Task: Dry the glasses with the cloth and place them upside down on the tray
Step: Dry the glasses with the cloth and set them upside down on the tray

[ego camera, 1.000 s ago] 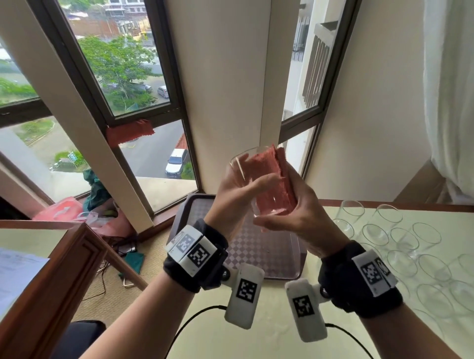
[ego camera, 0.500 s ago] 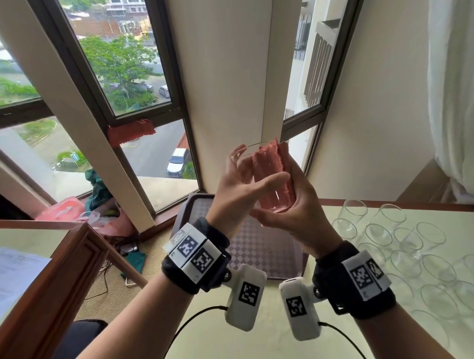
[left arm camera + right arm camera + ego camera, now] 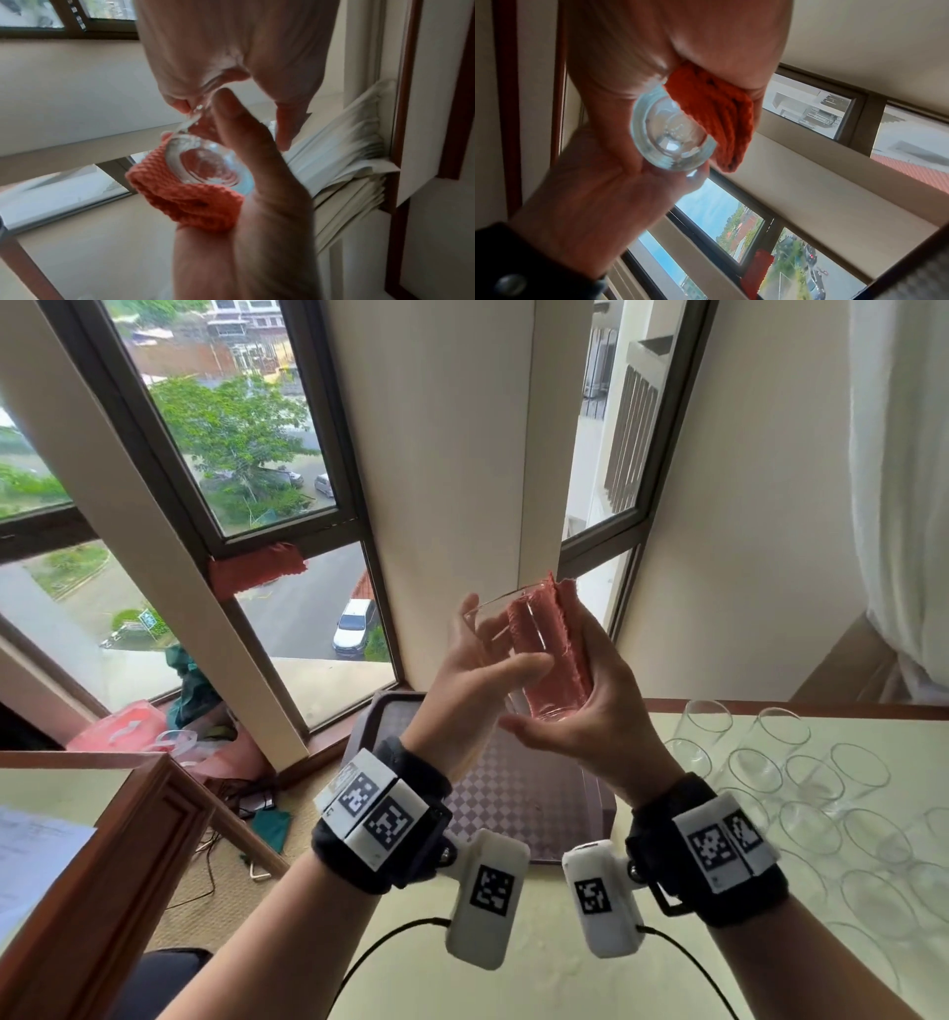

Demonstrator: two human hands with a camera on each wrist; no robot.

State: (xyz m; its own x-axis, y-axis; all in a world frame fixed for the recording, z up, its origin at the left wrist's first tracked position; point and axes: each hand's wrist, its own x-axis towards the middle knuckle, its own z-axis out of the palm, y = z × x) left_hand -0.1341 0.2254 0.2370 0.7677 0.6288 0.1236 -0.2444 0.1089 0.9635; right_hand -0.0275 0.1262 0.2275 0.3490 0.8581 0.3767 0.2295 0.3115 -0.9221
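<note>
I hold a clear glass upright at chest height above the tray. My left hand grips its left side, thumb across the front. My right hand wraps a folded salmon-red cloth against the glass's right side, cupping it from behind and below. In the left wrist view the thick glass base faces the camera with the cloth curved round it. The right wrist view shows the same base beside the cloth.
The dark tray has a checkered liner and sits at the table's far left corner by the window. Several upright clear glasses stand on the pale table to the right. A wooden desk edge is at the left.
Both hands have lifted the glass slightly. The right hand has turned further under the glass with the cloth, and the left thumb has shifted across the front.
</note>
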